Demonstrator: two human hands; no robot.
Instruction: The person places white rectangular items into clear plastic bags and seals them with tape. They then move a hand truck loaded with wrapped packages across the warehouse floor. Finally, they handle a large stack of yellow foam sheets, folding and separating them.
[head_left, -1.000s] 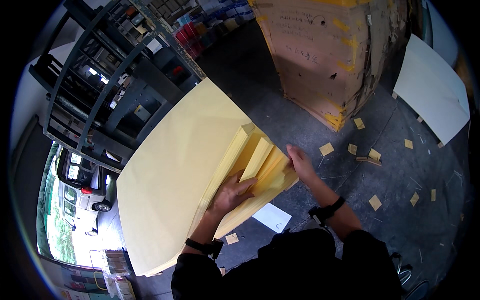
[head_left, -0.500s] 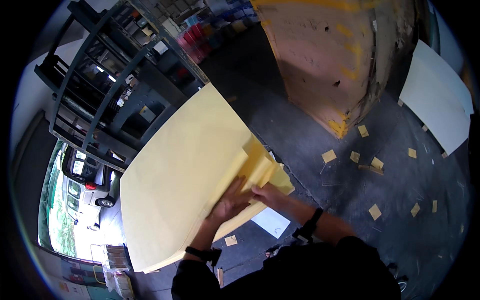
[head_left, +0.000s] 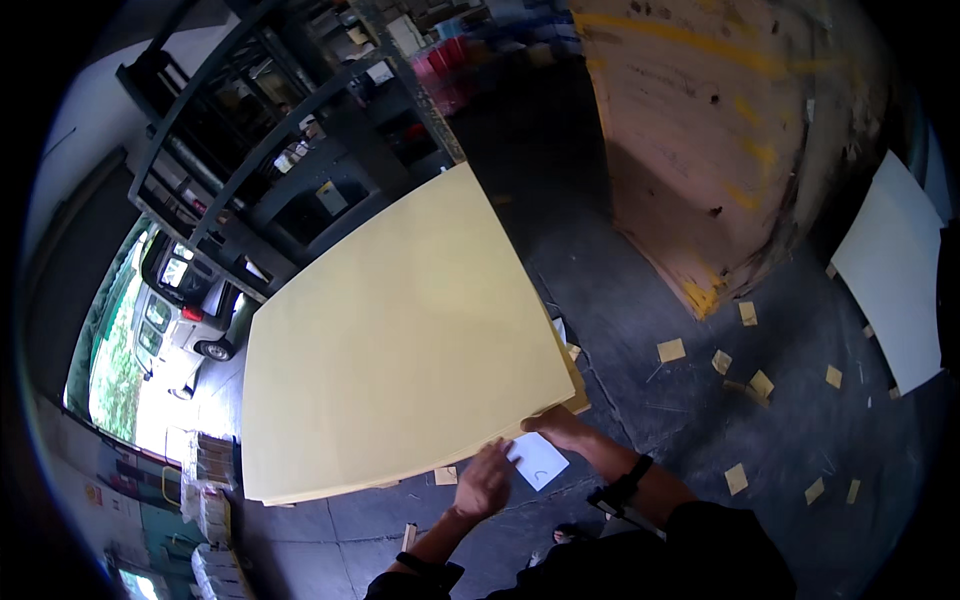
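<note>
A stack of large pale-yellow sheets [head_left: 400, 350] spreads out in front of me, its top sheet lying nearly flat. My right hand [head_left: 556, 426] is at the near right corner, closed on the sheets' edge with the thumb on top. My left hand [head_left: 485, 484] is just off the near edge, left of the right hand, its fingers loosely apart and holding nothing. Below the corner, between both hands, a white sheet of paper [head_left: 538, 461] with a small dark mark shows. How many sheets the right hand grips is hidden.
A large worn pinkish-brown board stack [head_left: 690, 150] stands at the far right, beside a white panel [head_left: 893, 270]. Small yellow scraps [head_left: 671, 350] litter the dark floor. A dark metal frame [head_left: 300, 190] borders the stack's far left; a parked vehicle [head_left: 170, 310] stands beyond.
The sheets' near right corner was bent back and fanned up; now it lies flat. My left hand has come off the sheets toward me, while the right hand moved to the corner.
</note>
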